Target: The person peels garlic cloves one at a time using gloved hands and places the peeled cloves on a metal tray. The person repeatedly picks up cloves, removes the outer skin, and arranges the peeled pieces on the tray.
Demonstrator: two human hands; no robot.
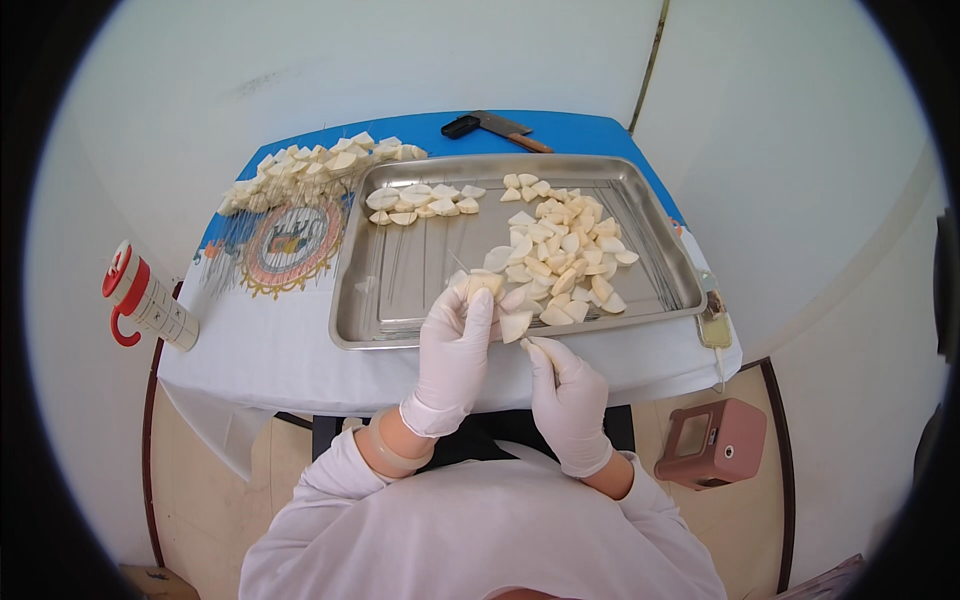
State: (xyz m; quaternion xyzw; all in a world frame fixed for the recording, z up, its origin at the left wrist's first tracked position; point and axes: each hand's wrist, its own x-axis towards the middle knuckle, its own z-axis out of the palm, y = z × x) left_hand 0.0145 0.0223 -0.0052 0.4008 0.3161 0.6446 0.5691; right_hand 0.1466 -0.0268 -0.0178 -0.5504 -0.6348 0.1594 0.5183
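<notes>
My left hand point(454, 337), in a white glove, grips pale cut vegetable pieces point(486, 283) over the tray's front edge. A thin metal skewer point(456, 259) sticks out beyond them, up and to the left. One white wedge point(515, 326) sits lower, between my two hands. My right hand point(568, 397), also gloved, has its fingertips pinched just below this wedge, in line with the skewer; the skewer's lower end is hidden there. Under and beyond the hands lies a steel tray point(442, 262). A heap of loose cut pieces point(566, 247) fills its right middle.
Skewered pieces point(424, 199) lie in the tray's back left; more point(315, 169) are piled left of it. Bare skewers point(637, 240) lie at the tray's right. Behind is a cleaver point(502, 129). A red-lidded cup point(150, 300), phone point(714, 326) and pink stool point(716, 442) flank me.
</notes>
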